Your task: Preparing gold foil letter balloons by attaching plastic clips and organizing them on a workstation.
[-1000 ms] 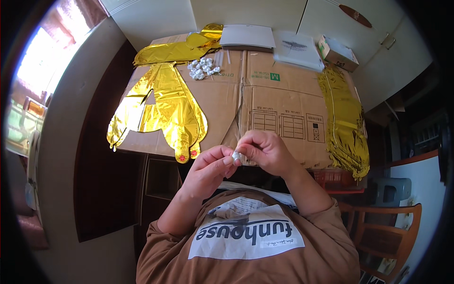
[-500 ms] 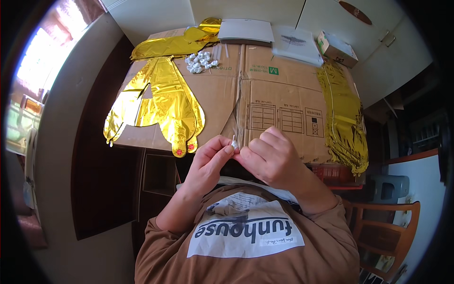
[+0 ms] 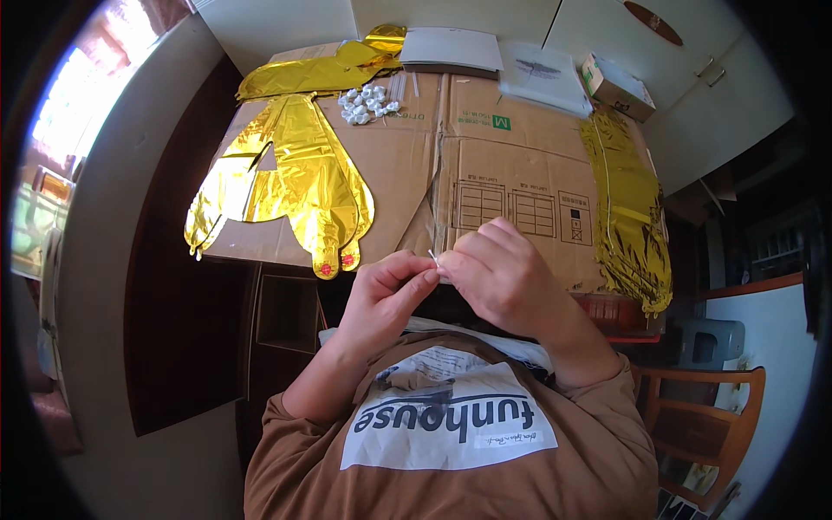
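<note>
Close in front of my body, at the near edge of the cardboard, my left hand (image 3: 381, 290) and my right hand (image 3: 503, 277) meet fingertip to fingertip. Both pinch a small white bundle (image 3: 437, 258) with a thin white end that sticks up between them. Fingers hide most of it. Farther off, a pile of similar crumpled white bundles (image 3: 366, 104) lies on the cardboard. Left of my hands is a flat gold foil balloon shaped like a letter A (image 3: 334, 186), its two rounded tabs with red marks pointing toward me.
Flattened cardboard (image 3: 520, 156) covers the table. More gold foil (image 3: 299, 78) lies at the far left, and a folded gold foil strip (image 3: 624, 217) along the right. White sheets (image 3: 451, 48), clear plastic sleeves (image 3: 546, 82) and a small box (image 3: 617, 87) are at the back. A wooden chair (image 3: 750, 416) stands right.
The white bundle, plainer to see before, is now mostly covered by my fingertips, which have closed in on it. My right hand has shifted slightly; the whole view has moved a little.
</note>
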### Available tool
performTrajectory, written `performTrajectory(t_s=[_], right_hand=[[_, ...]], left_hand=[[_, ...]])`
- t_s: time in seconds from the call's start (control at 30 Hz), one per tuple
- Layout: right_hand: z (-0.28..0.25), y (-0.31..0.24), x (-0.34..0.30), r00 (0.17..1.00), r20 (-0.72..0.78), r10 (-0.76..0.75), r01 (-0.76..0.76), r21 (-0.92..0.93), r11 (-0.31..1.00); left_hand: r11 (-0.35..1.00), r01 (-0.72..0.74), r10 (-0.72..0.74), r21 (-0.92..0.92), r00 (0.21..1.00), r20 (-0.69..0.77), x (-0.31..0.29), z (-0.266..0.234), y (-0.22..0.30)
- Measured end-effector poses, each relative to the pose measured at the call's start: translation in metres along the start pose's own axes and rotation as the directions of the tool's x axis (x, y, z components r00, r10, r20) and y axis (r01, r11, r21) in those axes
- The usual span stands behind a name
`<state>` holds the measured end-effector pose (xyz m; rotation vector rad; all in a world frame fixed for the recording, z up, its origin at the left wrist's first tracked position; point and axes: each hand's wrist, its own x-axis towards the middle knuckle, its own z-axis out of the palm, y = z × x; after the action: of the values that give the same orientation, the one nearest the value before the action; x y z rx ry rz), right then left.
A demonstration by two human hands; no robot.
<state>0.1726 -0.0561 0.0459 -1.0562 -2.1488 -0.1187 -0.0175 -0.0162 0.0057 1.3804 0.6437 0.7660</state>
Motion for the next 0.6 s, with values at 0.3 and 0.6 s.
performTrajectory(t_s=[0.3,0.6], right_hand=[[0.019,0.020,-0.021,0.695,0.512,0.505,-0.584,0.812,-0.019],[-0.012,0.003,-0.006,0.991,-0.023,0.131,-0.114,0.357,0.927]], left_hand=[[0.933,0.184,-0.121,-0.308,0.970,0.211,-0.004,-0.001,0.004],[0.950,0.167,-0.101,-0.264,0.964,0.247,0.002,-0.006,0.004]])
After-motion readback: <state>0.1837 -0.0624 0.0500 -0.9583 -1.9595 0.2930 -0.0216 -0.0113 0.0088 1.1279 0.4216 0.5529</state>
